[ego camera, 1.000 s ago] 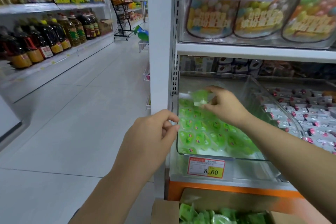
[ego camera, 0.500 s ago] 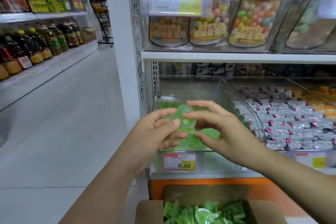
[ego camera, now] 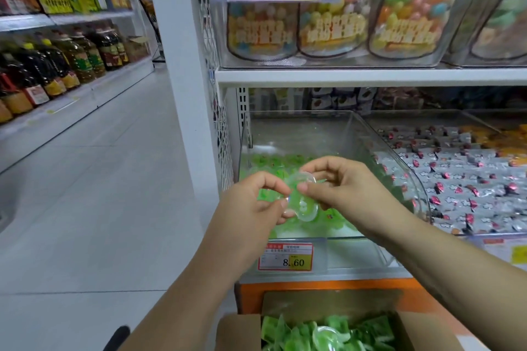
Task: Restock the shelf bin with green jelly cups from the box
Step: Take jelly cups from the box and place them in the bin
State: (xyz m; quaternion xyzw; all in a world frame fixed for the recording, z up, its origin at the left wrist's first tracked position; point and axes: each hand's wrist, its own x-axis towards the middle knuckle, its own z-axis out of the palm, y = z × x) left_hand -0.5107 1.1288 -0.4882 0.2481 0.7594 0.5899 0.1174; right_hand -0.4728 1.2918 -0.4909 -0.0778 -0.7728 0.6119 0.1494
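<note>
Above the front of the clear hard-plastic shelf bin point(ego camera: 368, 134), left hand point(ego camera: 251, 208) and right hand point(ego camera: 350, 194) sat close together, both pinched one glossy round jelly cup point(ego camera: 304, 202), green cups point(ego camera: 271, 162) thinly layered the bin, cardboard box point(ego camera: 236, 330) below was heaped with more.

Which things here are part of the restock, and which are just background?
Job: left hand and right hand, both pinching the held jelly cups; clear shelf bin; cardboard box of more cups.
Lying about: oil bottles; candy bags above; silver-wrapped sweets in the next bin; price tag.
</note>
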